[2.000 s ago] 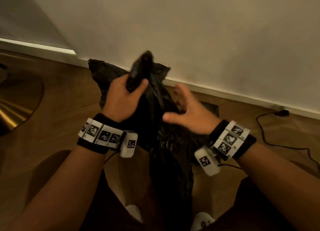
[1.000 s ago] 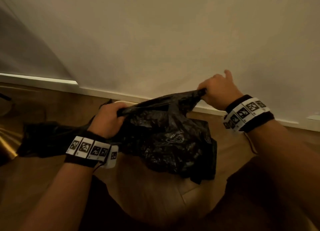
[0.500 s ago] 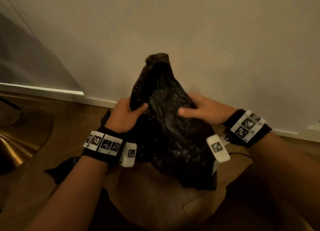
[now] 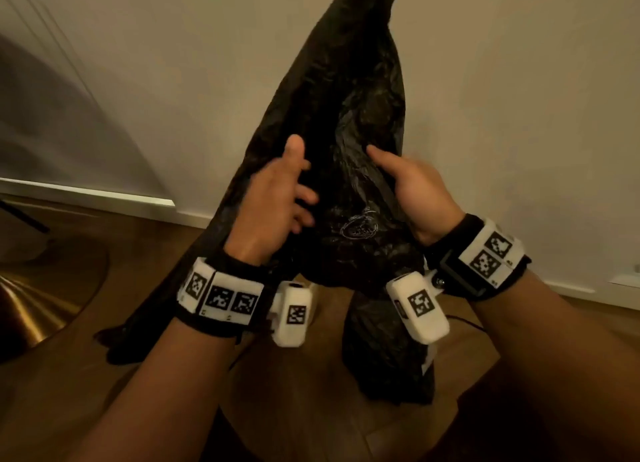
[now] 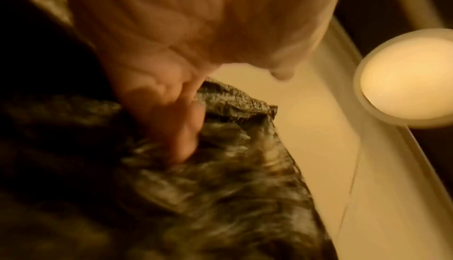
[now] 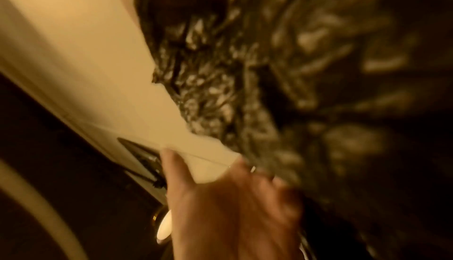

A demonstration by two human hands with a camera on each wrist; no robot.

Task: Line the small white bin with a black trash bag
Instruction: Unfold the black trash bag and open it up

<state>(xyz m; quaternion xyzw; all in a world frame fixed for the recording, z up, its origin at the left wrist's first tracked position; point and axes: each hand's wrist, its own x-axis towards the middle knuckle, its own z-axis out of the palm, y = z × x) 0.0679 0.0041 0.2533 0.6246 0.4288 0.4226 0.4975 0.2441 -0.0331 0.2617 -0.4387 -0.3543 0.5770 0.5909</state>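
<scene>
Black trash bag (image 4: 346,122) stands up in a tall crumpled peak between the person's two hands, held in the air in front of the pale wall (image 4: 519,115), with its lower folds trailing down toward the wooden floor (image 4: 138,253); one tail sags off to the left and another hangs straight down between the forearms. From where I stand, the left hand (image 4: 273,201) has its thumb raised and its fingers loosely spread against the plastic, more touching and working it than clamping it. The left wrist view is blurred but shows fingertips (image 5: 186,144) pressed into the folds. The right hand (image 4: 415,191) has its thumb laid on the near face of the bag while its fingers pass behind the plastic, so I cannot tell for certain how firmly it holds. The right wrist view is too smeared to settle it. The small white bin is not plainly visible in any view, so I cannot say where it sits. As I judge it, the job is at an early stage: the bag is out and partly unfurled, but its mouth does not look opened. Finding the opening, spreading it, lowering the bag into the bin and folding the edge over the rim all appear left to do.
</scene>
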